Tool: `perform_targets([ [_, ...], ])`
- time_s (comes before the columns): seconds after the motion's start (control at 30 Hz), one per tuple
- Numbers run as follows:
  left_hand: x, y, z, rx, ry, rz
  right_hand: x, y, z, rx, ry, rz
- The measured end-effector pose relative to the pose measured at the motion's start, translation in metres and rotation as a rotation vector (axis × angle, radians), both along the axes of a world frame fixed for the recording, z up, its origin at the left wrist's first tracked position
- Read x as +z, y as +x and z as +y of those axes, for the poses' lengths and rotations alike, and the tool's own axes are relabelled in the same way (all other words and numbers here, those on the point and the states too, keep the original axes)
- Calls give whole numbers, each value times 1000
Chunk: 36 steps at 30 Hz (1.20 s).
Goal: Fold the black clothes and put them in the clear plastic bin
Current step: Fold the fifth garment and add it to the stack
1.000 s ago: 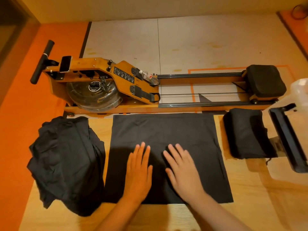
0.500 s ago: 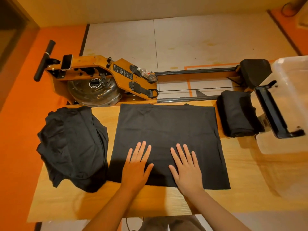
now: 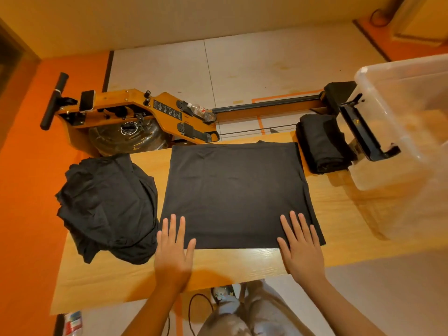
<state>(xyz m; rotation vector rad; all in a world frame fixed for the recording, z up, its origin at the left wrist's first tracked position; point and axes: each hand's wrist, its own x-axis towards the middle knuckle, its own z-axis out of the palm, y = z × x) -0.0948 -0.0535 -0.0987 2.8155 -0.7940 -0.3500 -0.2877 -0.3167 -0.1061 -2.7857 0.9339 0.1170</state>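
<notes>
Holding nothing: left hand [image 3: 173, 248] and right hand [image 3: 300, 248] laid flat, fingers straight, fingertips pressing on the near hem of the black shirt [image 3: 237, 190]. Set at the 2 near corners, left hand at near-left, right hand at near-right, palms over the bare wooden table [image 3: 242, 263]. Left hand motion-blurred.

Shirt position: spread flat at the table's middle, directly ahead of both hands, neckline at the far edge. Roughly square; side edges running away from the person, near hem running left to right between the hands. Equally near to both hands. Judged next: a fold from the near hem toward the far edge, or 1 side carried across. Requires a pinch at the corners first.

Close against the shirt's left edge: heap of unfolded black clothes [image 3: 109, 207]. To the right, apart from the shirt: 1 folded black stack [image 3: 322, 144], just beside the clear plastic bin [image 3: 368, 76]. No black clothes visible inside.

Against 0.5 s ago: hands moved apart from mid-hem to the corners and drawn back toward the table edge. Shirt, heap and stack unmoved.
</notes>
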Motion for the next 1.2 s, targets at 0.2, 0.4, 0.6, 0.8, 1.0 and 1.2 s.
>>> perform_targets([
  [0.2,2,-13,9,137,72,-44,-2,-27,-8,-157,-16,2],
  [0.4,14,-33,5,-105,47,-97,20,-4,15,10,-10,-85],
  [0.6,7,-39,21,-159,113,-33,3,-16,15,92,49,55],
  [0.8,7,-77,41,-86,138,-58,5,-62,2,189,47,103],
  [1.0,9,-118,41,-35,115,-138,9,-84,-1,277,-4,16],
  [1.2,18,-85,13,-83,206,-115,14,-48,9,272,-56,62],
])
